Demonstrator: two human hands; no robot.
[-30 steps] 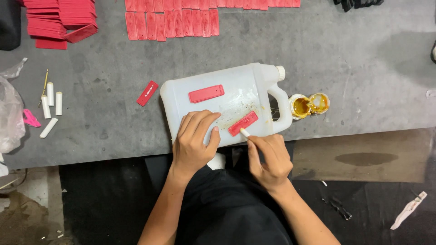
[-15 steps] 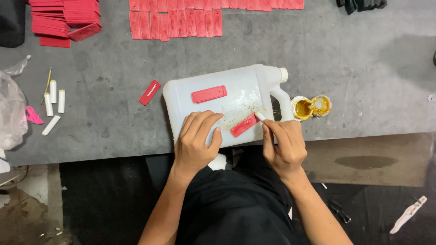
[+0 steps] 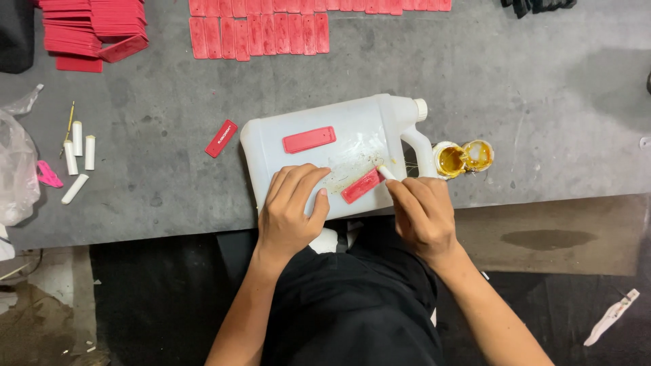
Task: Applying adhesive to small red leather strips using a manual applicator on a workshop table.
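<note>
A white plastic jug (image 3: 352,146) lies on its side on the grey table (image 3: 542,102). Two red flat strips rest on it: one (image 3: 309,139) near its top, one (image 3: 361,186) near its lower edge. My left hand (image 3: 293,210) lies flat on the jug, fingers just left of the lower strip. My right hand (image 3: 424,213) grips a small white stick (image 3: 386,172), with the stick's tip at the right end of that strip. Yellowish smears mark the jug around the strip.
A small open pot of yellow glue (image 3: 451,160) and its lid (image 3: 478,154) sit right of the jug's handle. A loose red strip (image 3: 222,138) lies left. Rows and stacks of red strips (image 3: 258,30) fill the far side. White sticks (image 3: 80,152) and a plastic bag (image 3: 15,169) lie far left.
My right hand has moved up and to the right along the lower red strip, carrying the white stick from the strip's lower end to its right end. My left hand stays in place.
</note>
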